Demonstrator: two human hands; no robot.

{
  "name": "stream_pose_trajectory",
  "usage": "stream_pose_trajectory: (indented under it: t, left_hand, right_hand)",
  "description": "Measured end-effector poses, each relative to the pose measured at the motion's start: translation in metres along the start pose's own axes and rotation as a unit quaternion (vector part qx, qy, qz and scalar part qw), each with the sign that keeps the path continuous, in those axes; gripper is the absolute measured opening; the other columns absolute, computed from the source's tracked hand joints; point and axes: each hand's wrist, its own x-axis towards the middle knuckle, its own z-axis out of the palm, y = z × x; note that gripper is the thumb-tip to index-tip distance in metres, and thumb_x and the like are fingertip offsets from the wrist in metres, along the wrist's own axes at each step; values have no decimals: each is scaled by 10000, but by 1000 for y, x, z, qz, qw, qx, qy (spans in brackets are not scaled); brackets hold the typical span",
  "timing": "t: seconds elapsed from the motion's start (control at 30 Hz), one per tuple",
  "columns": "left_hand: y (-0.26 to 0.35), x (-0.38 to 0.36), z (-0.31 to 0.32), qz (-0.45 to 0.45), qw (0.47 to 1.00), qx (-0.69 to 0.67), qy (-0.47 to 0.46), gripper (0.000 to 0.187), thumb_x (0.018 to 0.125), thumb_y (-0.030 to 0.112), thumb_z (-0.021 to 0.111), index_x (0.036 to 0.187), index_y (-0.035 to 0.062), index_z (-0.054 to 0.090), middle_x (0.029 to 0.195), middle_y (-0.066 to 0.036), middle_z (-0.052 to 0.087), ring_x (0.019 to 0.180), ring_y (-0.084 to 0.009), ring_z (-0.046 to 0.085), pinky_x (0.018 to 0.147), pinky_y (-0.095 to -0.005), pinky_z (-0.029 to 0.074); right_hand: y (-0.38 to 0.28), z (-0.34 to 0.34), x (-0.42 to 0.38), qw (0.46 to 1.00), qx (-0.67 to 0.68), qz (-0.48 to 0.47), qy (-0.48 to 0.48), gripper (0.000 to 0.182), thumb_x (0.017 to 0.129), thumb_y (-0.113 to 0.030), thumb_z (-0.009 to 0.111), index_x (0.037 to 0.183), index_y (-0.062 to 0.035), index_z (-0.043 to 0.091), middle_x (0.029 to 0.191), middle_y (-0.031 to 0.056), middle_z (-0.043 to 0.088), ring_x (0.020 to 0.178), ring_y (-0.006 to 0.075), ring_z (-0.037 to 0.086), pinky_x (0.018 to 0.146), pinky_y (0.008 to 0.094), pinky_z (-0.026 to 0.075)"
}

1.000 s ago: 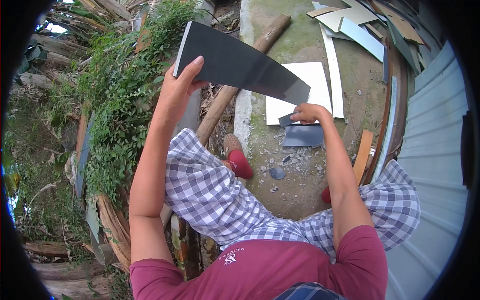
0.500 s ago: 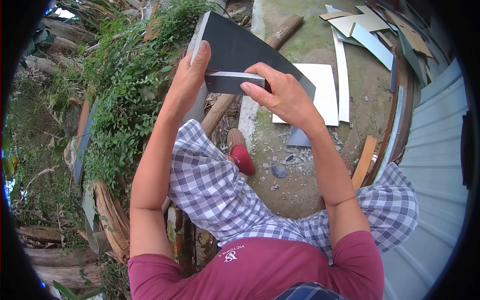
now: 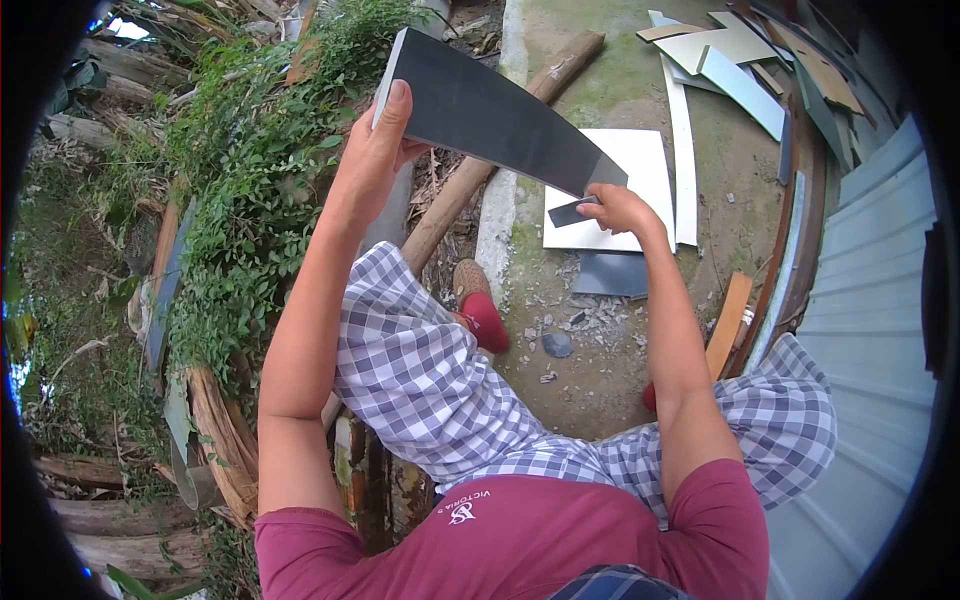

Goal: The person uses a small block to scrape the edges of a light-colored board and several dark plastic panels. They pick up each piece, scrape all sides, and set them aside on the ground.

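My left hand (image 3: 376, 155) grips the near end of a long dark grey board (image 3: 490, 108), thumb along its pale cut edge. The board slants away to the right, its far end overlapping a white panel (image 3: 642, 165) on the ground in this view. At that far end is my right hand (image 3: 622, 211), fingers closed on a short dark offcut strip (image 3: 570, 212) that sticks out to the left, just below the board's lower edge. A grey sheet piece (image 3: 611, 274) lies on the ground below the white panel.
Broken chips (image 3: 610, 318) and a dark round disc (image 3: 558, 344) lie on the concrete. A pile of panel offcuts (image 3: 740, 85) is at upper right, beside a corrugated metal wall (image 3: 870, 300). A wooden log (image 3: 450, 215) and green plants (image 3: 250, 210) are at left.
My right hand has carried the offcut strip from near my left hand out to the board's far end. The board has tilted slightly, uncovering more of the log and the grey sheet.
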Motion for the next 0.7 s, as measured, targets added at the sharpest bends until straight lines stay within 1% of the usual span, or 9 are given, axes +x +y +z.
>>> stream_pose_trajectory:
  t: [0.1,0.13,0.17,0.23,0.27,0.33,0.43,0.63,0.7]
  left_hand:
    - [1,-2,1,-1,1000,6,2,694,888,591,351,1181,-24,484,1108,-128,574,1042,-209,551,957,-376,390]
    - [1,-2,1,-1,1000,6,2,694,888,591,351,1181,-24,484,1108,-128,574,1042,-209,551,957,-376,390]
    - [1,-2,1,1,1000,14,-3,752,852,632,382,1215,-23,449,1114,-137,553,1042,-220,545,962,-386,388]
    - [2,-2,2,5,1000,22,-8,820,815,674,414,1249,-23,414,1120,-146,533,1043,-230,538,967,-397,386]
    - [2,-3,3,7,1000,28,-5,758,847,638,386,1212,-23,452,1116,-130,550,1044,-211,538,958,-386,386]
    - [4,-4,3,9,999,35,-1,704,879,602,359,1176,-23,490,1112,-113,568,1045,-192,537,949,-375,386]
    - [4,-4,4,3,999,35,-6,709,876,606,364,1179,-24,489,1113,-106,566,1053,-184,527,946,-379,383]
    - [7,-2,5,7,1000,20,-2,660,887,570,395,1170,-18,494,1097,-98,568,1044,-179,531,933,-374,392]
    - [8,-4,5,-4,1000,20,11,594,893,509,453,1163,-18,494,1085,-100,569,1019,-176,548,922,-359,416]
  right_hand:
    - [44,18,16,997,24,68,11,347,853,-323,580,994,-7,556,644,103,601,554,196,605,510,319,503]
    - [59,27,20,993,30,115,20,385,863,-343,549,1089,-31,525,769,132,638,657,229,645,592,335,522]
    - [74,36,22,993,31,115,20,385,863,-343,549,1089,-31,525,769,132,638,657,229,645,592,335,522]
    - [101,53,25,978,21,182,95,382,863,-362,540,1061,-36,527,804,142,644,657,253,644,640,376,507]
    - [117,64,28,978,21,182,96,382,863,-362,540,1061,-36,527,804,142,644,657,253,644,640,376,507]
    - [137,78,29,953,77,225,188,369,864,-378,525,1039,-53,532,834,148,648,666,272,643,690,405,489]
    - [141,79,29,936,115,256,212,385,866,-409,508,1041,-66,533,858,154,647,712,291,642,705,414,483]
    - [137,44,27,912,-39,218,346,423,873,-442,469,1046,-61,535,882,169,644,774,382,619,744,465,465]
    - [119,6,27,907,142,177,355,436,868,-442,491,1023,-37,541,842,139,639,732,324,633,681,418,497]
